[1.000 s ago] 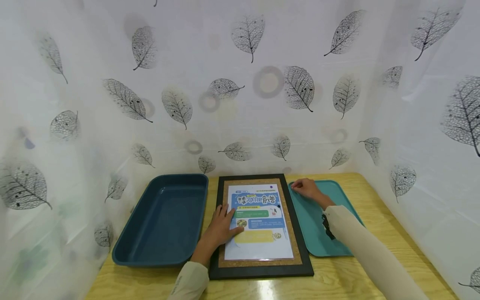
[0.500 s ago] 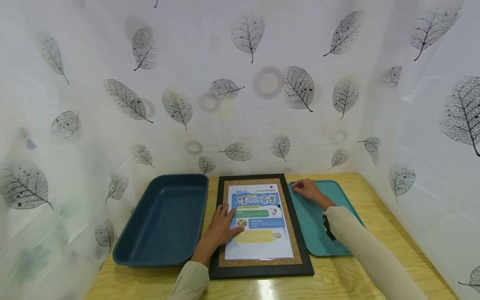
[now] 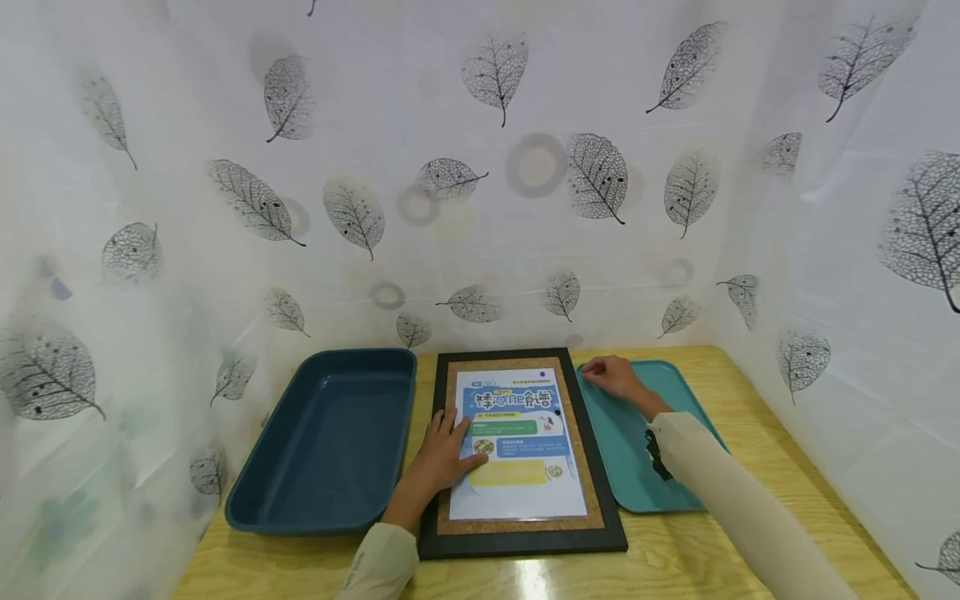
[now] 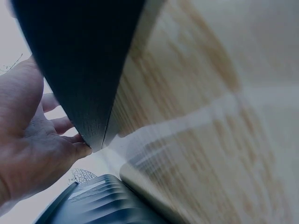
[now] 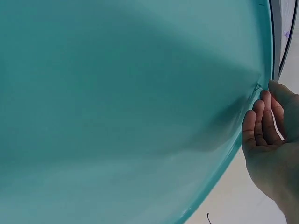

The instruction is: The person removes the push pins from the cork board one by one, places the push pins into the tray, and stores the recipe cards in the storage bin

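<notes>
My left hand [image 3: 441, 454] rests with spread fingers on the left side of a printed poster [image 3: 525, 496] on a black-framed cork board [image 3: 525, 542]. A purple pin [image 3: 542, 374] sits near the poster's top right, with a black dot [image 3: 557, 412] lower on its right side. In the left wrist view, the hand [image 4: 42, 135] is beside the board's dark edge [image 4: 84, 60]. My right hand [image 5: 275, 126] has thumb and forefinger together at the far left corner of a teal tray [image 3: 622, 467], pinching a tiny pin-like thing [image 5: 258, 87], mostly hidden by the fingertips.
A deep dark-blue tub [image 3: 322, 467] stands left of the board, close to my left forearm. All lie on a wooden table [image 3: 525, 575]. A leaf-patterned curtain [image 3: 480, 233] encloses the back and both sides. My right sleeve [image 3: 735, 500] reaches across the tray.
</notes>
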The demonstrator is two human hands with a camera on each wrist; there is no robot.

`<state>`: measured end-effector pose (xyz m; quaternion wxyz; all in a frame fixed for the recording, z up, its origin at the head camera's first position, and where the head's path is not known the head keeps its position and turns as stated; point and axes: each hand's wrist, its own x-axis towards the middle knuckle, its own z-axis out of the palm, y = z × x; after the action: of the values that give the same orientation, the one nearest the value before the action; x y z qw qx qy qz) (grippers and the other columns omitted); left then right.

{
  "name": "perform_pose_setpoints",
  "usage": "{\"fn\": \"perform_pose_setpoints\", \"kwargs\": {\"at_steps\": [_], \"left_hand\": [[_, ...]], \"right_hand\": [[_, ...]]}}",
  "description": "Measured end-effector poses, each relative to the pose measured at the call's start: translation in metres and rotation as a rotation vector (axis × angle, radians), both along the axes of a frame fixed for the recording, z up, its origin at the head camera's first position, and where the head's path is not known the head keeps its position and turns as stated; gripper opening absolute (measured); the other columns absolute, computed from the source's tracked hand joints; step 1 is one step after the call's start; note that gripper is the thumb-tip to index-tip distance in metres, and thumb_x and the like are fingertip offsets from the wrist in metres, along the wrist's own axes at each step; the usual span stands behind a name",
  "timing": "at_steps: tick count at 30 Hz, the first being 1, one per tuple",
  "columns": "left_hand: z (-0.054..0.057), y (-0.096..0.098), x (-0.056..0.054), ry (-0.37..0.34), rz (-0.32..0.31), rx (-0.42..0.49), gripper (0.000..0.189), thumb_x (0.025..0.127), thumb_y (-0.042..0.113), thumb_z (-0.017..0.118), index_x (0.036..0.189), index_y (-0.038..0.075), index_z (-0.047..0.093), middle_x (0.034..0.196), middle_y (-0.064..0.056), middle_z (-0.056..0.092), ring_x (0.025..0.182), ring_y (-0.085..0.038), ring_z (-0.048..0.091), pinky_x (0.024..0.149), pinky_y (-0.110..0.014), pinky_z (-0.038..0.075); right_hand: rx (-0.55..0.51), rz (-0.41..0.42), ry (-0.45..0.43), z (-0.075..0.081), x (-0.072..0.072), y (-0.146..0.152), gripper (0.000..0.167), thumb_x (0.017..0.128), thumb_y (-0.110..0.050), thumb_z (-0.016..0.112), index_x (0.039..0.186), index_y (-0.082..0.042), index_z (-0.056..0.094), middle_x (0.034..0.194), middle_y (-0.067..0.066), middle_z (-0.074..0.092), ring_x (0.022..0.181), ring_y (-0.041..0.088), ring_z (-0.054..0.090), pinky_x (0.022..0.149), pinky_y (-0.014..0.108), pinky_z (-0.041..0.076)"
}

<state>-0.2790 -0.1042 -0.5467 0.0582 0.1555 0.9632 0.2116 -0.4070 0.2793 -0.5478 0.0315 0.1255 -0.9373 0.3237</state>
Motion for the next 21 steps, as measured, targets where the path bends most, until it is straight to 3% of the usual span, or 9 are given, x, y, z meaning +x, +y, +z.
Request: {"fn": "perform_pose_setpoints", "kwargs": {"at_steps": [21], "left_hand": [[-0.001, 0.001, -0.001, -0.015, 0.016, -0.011, 0.083, 0.096, 0.053, 0.071, 0.159, 0.006, 0.042, 0.169, -0.022, 0.022, 0.156, -0.046, 0.013, 0.123, -0.060, 0.020]], "right_hand": [[-0.030, 0.018, 0.000, 0.007, -0.001, -0.030, 0.019, 0.095, -0.008, 0.075, 0.107, 0.007, 0.076, 0.099, 0.019, 0.076, 0.090, 0.032, 0.074, 0.080, 0.045, 0.060]]}}
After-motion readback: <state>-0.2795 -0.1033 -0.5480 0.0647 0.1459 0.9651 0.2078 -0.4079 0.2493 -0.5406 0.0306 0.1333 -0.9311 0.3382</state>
